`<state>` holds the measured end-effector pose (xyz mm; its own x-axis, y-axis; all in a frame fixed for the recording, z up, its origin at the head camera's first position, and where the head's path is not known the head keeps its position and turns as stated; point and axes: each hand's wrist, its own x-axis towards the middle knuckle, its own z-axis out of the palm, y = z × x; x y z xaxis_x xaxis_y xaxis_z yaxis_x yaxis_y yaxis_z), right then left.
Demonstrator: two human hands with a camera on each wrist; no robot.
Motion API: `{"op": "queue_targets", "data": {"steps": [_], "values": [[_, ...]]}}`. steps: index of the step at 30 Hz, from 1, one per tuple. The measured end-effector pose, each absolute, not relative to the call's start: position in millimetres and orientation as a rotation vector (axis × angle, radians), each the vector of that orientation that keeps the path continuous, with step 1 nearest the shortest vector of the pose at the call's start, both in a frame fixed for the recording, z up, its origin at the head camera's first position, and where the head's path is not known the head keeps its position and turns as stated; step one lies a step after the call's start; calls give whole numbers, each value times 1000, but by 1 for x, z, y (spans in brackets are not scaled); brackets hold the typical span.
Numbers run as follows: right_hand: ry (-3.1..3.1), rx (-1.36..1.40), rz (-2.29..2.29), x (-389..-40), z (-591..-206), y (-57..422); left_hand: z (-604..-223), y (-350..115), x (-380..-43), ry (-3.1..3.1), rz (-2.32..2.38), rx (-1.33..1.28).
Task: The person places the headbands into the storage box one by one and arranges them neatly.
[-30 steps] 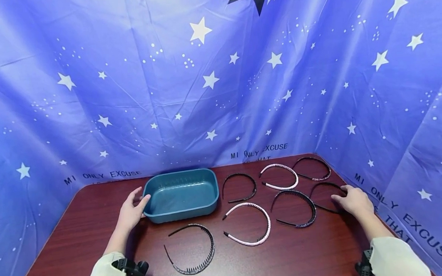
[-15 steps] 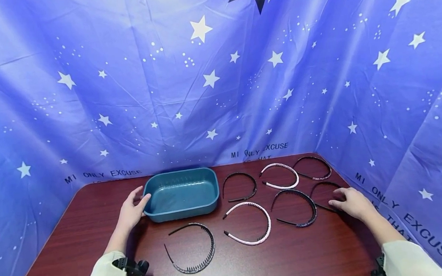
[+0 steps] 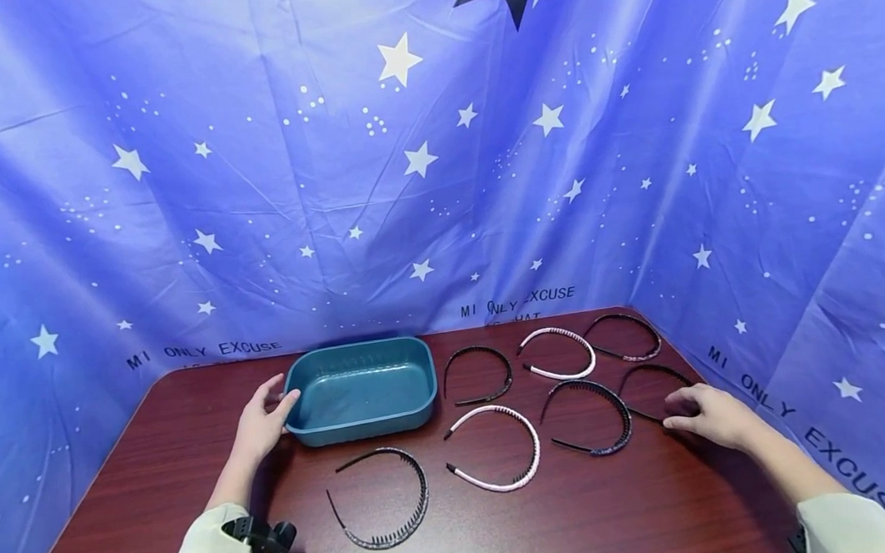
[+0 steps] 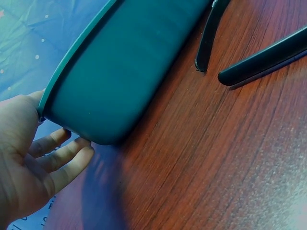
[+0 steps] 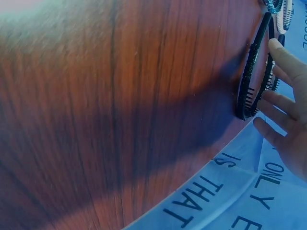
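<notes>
My left hand (image 3: pixel 261 420) grips the left end of a teal plastic basin (image 3: pixel 368 431), thumb over its rim; in the left wrist view the other fingers touch the basin's outer wall (image 4: pixel 115 72). At the table's right edge, my right hand (image 3: pixel 713 415) is over a black toothed headband (image 3: pixel 652 366), partly covering it. The right wrist view has its extended fingers and thumb around that black headband (image 5: pixel 247 76); contact is hard to tell. Nearest to it on the left lies a dark patterned headband (image 3: pixel 624 413).
Two white headbands (image 3: pixel 536 451) and several dark ones lie on the reddish-brown table (image 3: pixel 575 520). One dark toothed headband (image 3: pixel 424 495) is in front of the basin. A blue star-printed cloth (image 3: pixel 333 190) hangs behind and along the right side.
The right hand has shifted slightly at the black headband, its forearm swinging outward to the right. That headband stays in place. The left hand and basin have not visibly moved.
</notes>
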<state>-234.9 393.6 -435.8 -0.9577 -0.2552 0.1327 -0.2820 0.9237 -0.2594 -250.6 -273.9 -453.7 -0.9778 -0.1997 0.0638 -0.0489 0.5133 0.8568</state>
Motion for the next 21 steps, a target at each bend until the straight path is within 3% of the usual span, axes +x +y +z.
{"op": "queue_targets", "data": {"steps": [21], "values": [[-3003,631,158,-232,-442,393,-456,-275,-251,-2601,-1473,227]]}}
